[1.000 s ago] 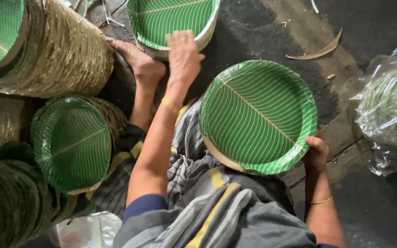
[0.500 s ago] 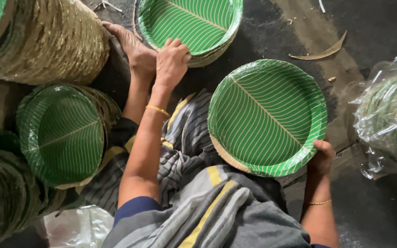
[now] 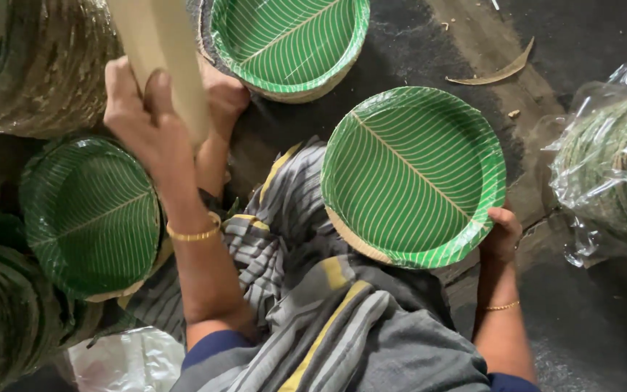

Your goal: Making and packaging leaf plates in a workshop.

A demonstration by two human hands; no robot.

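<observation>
Cloth, grey with yellow and white stripes (image 3: 313,319), is seen nearest the camera, draped over the lap. White plastic sheet (image 3: 121,359) is noted at the lower left, beside the cloth.

Right hand (image 3: 503,234) is closed on the lower right rim of a green leaf-patterned paper plate (image 3: 413,174), thumb over the rim, fingers hidden behind it. The plate is held tilted above the lap, its hollow face turned to the camera; a pale underside edge is visible at its lower left. A thin gold bangle (image 3: 501,307) is worn on that wrist.

Left hand (image 3: 146,120) is raised and clamped around a pale, beige flat piece (image 3: 165,58), seen from its back side and running up out of frame; what the piece is cannot be told for certain. A gold bangle (image 3: 194,234) is worn on the left wrist. A bare foot (image 3: 223,98) is seen just behind that hand.

Stack of green plates (image 3: 92,218) is recorded at the left, lying on its side, face toward the camera. Further stacks (image 3: 38,72) are seen edge-on at the upper left and lower left. Another stack, face up (image 3: 288,43), rests at the top centre on the dark floor (image 3: 589,29). A bagged stack in clear plastic (image 3: 611,167) lies at the right. A dry leaf scrap (image 3: 495,72) lies on the floor beyond the held plate.
</observation>
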